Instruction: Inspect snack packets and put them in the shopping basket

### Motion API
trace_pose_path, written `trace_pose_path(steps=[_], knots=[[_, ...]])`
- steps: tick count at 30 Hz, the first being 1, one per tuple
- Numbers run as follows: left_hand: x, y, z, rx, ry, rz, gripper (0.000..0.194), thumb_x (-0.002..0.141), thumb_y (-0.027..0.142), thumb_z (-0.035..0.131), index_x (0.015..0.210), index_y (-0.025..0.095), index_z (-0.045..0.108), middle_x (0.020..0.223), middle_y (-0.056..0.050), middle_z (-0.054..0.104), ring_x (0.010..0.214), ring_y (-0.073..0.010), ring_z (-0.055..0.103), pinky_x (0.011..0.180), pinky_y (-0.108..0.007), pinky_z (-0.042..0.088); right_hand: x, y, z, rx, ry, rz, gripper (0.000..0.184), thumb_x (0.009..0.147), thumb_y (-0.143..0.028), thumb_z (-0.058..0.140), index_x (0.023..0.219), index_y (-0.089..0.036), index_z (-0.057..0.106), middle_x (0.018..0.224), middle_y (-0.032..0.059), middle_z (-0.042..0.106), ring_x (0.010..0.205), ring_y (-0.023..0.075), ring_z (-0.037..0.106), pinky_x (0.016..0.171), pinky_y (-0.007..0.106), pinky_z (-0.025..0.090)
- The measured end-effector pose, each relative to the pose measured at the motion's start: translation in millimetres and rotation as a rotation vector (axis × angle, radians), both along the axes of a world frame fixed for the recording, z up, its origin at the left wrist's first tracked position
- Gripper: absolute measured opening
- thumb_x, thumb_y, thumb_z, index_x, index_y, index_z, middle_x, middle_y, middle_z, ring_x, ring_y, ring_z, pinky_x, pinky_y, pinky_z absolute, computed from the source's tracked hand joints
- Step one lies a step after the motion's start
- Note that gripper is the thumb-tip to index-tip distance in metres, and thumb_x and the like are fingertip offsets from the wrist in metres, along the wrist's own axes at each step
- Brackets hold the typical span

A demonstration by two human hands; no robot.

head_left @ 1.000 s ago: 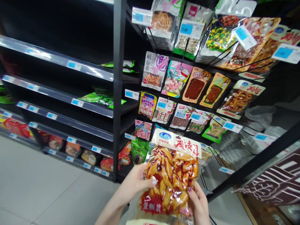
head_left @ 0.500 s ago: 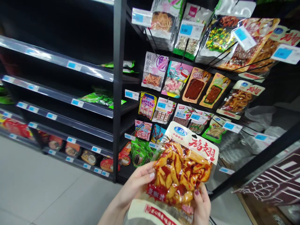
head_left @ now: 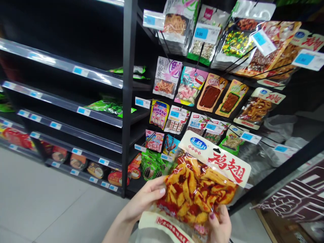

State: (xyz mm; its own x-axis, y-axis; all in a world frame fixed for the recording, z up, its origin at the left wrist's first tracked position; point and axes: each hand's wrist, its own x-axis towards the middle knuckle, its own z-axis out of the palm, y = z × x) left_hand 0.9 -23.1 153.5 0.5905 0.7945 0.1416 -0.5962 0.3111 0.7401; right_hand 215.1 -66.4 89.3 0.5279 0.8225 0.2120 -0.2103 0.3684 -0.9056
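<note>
A clear snack bag (head_left: 199,189) with a cream top band, a blue oval logo and red lettering is held up in front of me. Glossy orange-brown pieces show through its window, and a cream strip with a red label runs along its bottom. My left hand (head_left: 149,195) is closed on its left edge, thumb on the front and fingers mostly behind. On the lower right, my right hand (head_left: 220,224) grips the same bag, its dark-nailed thumb pressing the front. The bag leans to the right and hides some small packets on the rack behind it.
Hanging snack packets fill a black peg rack, among them a squid packet (head_left: 167,77) and a similar snack bag (head_left: 259,108). Price tags (head_left: 207,33) jut out on hooks. A black post (head_left: 129,101) parts the rack from shelves with bowls (head_left: 96,169). Patterned cloth (head_left: 298,194) hangs at right.
The bag's top has swung a little to the right and appears larger, showing more of its front. My right hand has shifted slightly right and down. Both hands still hold the bag.
</note>
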Motion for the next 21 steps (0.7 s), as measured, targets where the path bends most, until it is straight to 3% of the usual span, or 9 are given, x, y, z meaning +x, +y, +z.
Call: trace_pose_path(steps=[4,7,11,21], knots=[[-7,3,-2.8,0.043,0.027,0.071,0.037,0.068,0.019,0.069,0.104,0.024,0.065,0.096,-0.004,0.071,0.088,-0.0174,0.064,0.080,-0.025,0.047,-8,-3,4.6,0.036,0.031,-0.035,0.043,0.057,-0.037,0.076,0.093,-0.021,0.060,0.080,0.0044,0.069,0.070,0.0221,0.064,0.061,0.031,0.052],[-9,3,-2.8,0.069,0.067,0.065,0.047,0.063,0.020,0.073,0.109,0.023,0.063,0.099,-0.005,0.070,0.091,-0.0197,0.063,0.083,-0.028,0.046,-13,-6,9.8,0.042,-0.004,-0.002,0.043,0.053,-0.040,0.079,0.087,-0.022,0.061,0.074,0.0012,0.069,0.064,0.0180,0.063,0.057,0.025,0.051],[-9,5,-3.4,0.071,0.151,0.076,0.043,0.067,0.022,0.070,0.109,0.018,0.063,0.102,-0.008,0.068,0.094,-0.0233,0.062,0.085,-0.033,0.046,-19,-7,18.1,0.011,-0.069,0.035,0.047,0.050,-0.039,0.080,0.089,-0.021,0.062,0.078,0.0037,0.070,0.070,0.0196,0.064,0.061,0.025,0.051],[-14,11,-7.6,0.097,0.190,0.161,0.037,0.066,0.023,0.071,0.101,0.015,0.067,0.093,-0.009,0.070,0.089,-0.0257,0.063,0.076,-0.033,0.050,-29,-8,31.9,-0.007,-0.125,0.075,0.039,0.051,-0.037,0.080,0.084,-0.022,0.064,0.080,0.0030,0.070,0.075,0.0203,0.064,0.065,0.025,0.050]])
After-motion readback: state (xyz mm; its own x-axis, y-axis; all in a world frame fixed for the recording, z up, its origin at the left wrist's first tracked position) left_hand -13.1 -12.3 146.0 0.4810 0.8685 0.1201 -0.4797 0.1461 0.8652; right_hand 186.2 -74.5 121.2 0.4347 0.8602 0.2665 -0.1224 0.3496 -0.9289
